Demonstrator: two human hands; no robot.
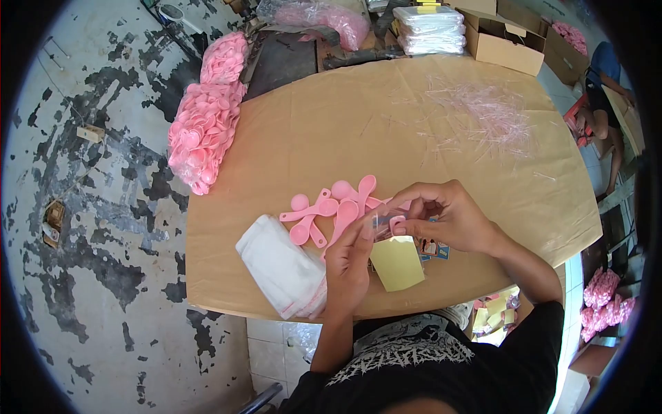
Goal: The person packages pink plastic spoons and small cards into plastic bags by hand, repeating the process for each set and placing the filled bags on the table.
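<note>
My left hand [348, 265] is closed on the edge of a small clear plastic bag [383, 222] held above the table. My right hand [452, 217] pinches a pink plastic spoon [397, 223], whose end overlaps the bag; the rest of it is hidden by my fingers. Just below my hands lies a yellow paper pad [398, 265], beside small printed cards [436, 249] partly under my right hand. Loose pink measuring spoons [345, 212] are heaped beyond my left hand. A stack of white clear-edged bags [279, 265] rests left of my left wrist.
Bulging bags of pink spoons [203, 134] stand at the table's left edge. Thin clear strips [486, 114] are scattered at the far right. Behind are stacked plastic packs [431, 31] and a cardboard box [507, 45]. Another person [603, 90] sits at the right.
</note>
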